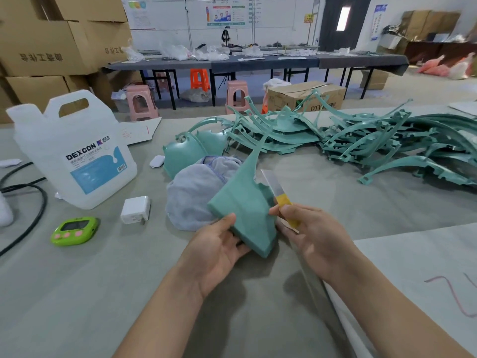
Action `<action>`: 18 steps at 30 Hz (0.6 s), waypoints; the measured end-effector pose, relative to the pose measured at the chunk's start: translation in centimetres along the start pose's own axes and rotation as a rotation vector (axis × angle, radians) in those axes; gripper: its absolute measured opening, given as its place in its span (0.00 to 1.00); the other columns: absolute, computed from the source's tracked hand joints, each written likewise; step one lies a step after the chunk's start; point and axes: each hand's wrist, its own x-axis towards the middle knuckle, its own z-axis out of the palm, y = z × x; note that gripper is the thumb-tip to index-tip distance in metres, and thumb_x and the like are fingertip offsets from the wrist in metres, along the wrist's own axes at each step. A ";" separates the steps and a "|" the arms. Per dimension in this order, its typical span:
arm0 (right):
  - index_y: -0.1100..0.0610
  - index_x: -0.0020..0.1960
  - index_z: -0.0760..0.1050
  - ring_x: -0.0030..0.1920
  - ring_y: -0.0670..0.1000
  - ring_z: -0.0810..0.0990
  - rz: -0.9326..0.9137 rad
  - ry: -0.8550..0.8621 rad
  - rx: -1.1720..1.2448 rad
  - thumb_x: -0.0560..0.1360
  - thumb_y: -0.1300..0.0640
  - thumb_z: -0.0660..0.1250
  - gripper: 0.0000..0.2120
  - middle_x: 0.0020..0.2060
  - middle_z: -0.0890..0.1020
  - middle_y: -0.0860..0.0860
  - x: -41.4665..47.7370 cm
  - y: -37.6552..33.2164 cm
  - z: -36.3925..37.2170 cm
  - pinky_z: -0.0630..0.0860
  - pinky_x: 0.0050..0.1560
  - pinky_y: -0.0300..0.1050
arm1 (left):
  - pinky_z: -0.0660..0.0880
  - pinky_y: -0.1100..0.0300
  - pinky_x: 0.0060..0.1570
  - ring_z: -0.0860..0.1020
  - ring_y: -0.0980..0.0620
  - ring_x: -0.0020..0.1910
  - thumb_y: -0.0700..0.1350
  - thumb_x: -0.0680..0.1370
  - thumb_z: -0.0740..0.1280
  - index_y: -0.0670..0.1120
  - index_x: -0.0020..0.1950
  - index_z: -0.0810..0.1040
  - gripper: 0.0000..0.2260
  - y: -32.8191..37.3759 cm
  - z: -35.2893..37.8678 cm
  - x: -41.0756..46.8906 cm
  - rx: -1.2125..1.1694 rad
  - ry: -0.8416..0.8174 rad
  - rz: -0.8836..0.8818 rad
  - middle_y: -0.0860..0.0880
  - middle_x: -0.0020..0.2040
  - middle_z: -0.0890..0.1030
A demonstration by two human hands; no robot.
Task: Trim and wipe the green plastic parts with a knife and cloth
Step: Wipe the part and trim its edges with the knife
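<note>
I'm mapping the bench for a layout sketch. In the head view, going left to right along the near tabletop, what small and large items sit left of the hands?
Black cable → green timer → white charger plug → grey cloth.

White DEXCON jug (77,148) left; green timer (74,230), white charger (135,210) near; black cable (28,202); cardboard boxes (51,42) behind.

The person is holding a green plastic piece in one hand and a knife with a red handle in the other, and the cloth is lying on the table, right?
Almost. The head view shows the knife in the right hand has a yellow handle, not red. The left hand does hold the green plastic piece, and the cloth lies on the table.
</note>
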 end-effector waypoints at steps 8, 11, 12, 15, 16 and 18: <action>0.61 0.39 0.86 0.52 0.53 0.86 -0.109 0.061 0.079 0.70 0.60 0.72 0.06 0.52 0.87 0.57 -0.1 0.5 0.1 0.83 0.48 0.48 | 0.83 0.56 0.36 0.87 0.45 0.46 0.36 0.81 0.65 0.39 0.59 0.80 0.08 -1.5 0.7 -0.4 0.436 0.119 0.082 0.42 0.52 0.87; 0.64 0.40 0.86 0.43 0.54 0.87 -0.067 0.092 0.029 0.75 0.63 0.70 0.08 0.44 0.87 0.59 -0.1 0.2 -0.4 0.84 0.39 0.48 | 0.83 0.56 0.41 0.86 0.45 0.48 0.40 0.76 0.73 0.41 0.59 0.82 0.13 -1.4 0.6 -0.9 0.558 0.053 0.083 0.43 0.54 0.86; 0.64 0.40 0.85 0.40 0.55 0.86 -0.055 0.114 0.000 0.75 0.64 0.70 0.08 0.41 0.86 0.59 0.1 0.0 -0.6 0.84 0.39 0.50 | 0.83 0.54 0.44 0.85 0.45 0.50 0.43 0.73 0.76 0.42 0.60 0.82 0.17 -0.9 0.3 -0.9 0.571 0.017 0.079 0.42 0.56 0.86; 0.64 0.38 0.85 0.38 0.58 0.83 -0.063 0.142 -0.187 0.72 0.65 0.71 0.06 0.38 0.84 0.61 0.3 -1.0 -1.4 0.81 0.44 0.56 | 0.82 0.48 0.55 0.83 0.45 0.57 0.50 0.76 0.72 0.44 0.66 0.80 0.20 1.1 -0.7 -0.9 0.454 -0.110 0.050 0.44 0.62 0.83; 0.63 0.37 0.85 0.37 0.58 0.82 -0.087 0.119 -0.262 0.72 0.65 0.71 0.07 0.37 0.84 0.61 0.3 -1.3 -1.6 0.81 0.42 0.53 | 0.83 0.49 0.52 0.83 0.45 0.54 0.53 0.78 0.68 0.44 0.67 0.80 0.21 1.7 -1.0 -0.9 0.383 -0.135 0.001 0.45 0.61 0.83; 0.62 0.36 0.85 0.36 0.57 0.81 -0.117 0.031 -0.392 0.72 0.64 0.72 0.07 0.35 0.84 0.61 0.0 -1.8 -2.0 0.78 0.37 0.45 | 0.82 0.56 0.37 0.82 0.50 0.40 0.55 0.81 0.61 0.45 0.62 0.84 0.20 2.1 -1.1 -0.9 0.335 -0.123 -0.104 0.47 0.49 0.83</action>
